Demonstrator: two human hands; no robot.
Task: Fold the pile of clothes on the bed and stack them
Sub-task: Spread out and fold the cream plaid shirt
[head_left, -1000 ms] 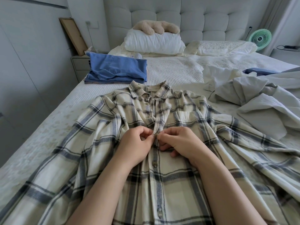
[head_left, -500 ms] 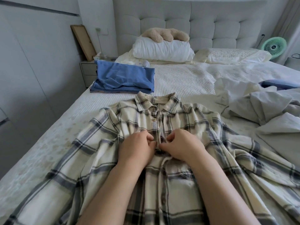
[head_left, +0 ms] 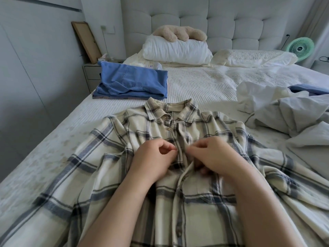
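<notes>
Currently the plaid shirt lies front-up across the near half of the bed, collar pointing at the headboard, sleeves spread out to both sides. Cream with blue-grey checks, top two buttons done up, placket open and ruffled below that, two more buttons visible down the lower front. Left hand sits on the left front panel, thumb and forefinger pinching the placket edge. Right hand mirrors it, fingers curled, pinching the opposite placket edge; a loose strip of the edge runs down from under it. Fingertips of the two hands are near each other but apart. Versus half a second ago: the hands were pressed together over the placket, now there's a gap between them and the fabric strip shows. Beyond the collar, on the left, a folded blue garment on a stack. To the right, a crumpled pile of pale clothes, well apart from the shirt's collar.
</notes>
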